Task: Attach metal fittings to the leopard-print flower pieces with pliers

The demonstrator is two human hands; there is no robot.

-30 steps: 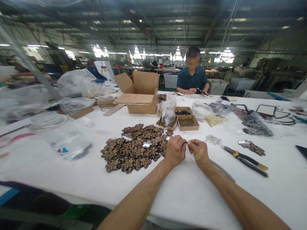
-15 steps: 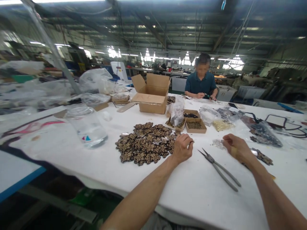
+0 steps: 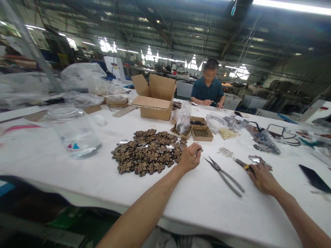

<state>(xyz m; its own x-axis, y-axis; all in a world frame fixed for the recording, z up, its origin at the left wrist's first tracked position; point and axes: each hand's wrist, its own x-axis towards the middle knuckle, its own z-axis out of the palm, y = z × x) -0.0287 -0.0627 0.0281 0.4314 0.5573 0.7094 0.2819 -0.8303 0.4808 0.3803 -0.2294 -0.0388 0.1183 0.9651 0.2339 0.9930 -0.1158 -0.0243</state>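
My left hand point(image 3: 190, 157) is pinched closed at the right edge of a pile of leopard-print, flower-edged pieces point(image 3: 147, 151). A small dark item sticks out at its fingertips, too small to name. Further right, my right hand point(image 3: 263, 177) lies low over the table, fingers curled round a tool with a yellow-and-black handle point(image 3: 245, 166); its grey tip points left and the rest is covered by the hand. Between the hands lie long-nosed pliers point(image 3: 224, 174), slightly spread. Small clear bits point(image 3: 226, 152) are scattered beyond them. A patterned piece point(image 3: 260, 160) is just past my right fingers.
A clear jar point(image 3: 74, 134) stands at left. Behind the pile are an open cardboard box point(image 3: 156, 112) and small trays of studs point(image 3: 202, 133). Plastic bags point(image 3: 266, 141) and a black phone point(image 3: 315, 178) are at right. A person point(image 3: 208, 86) works across the table.
My right hand has moved from above the clear bits down onto the yellow-and-black tool. My left hand keeps its pinch beside the pile. The view has turned to the right.
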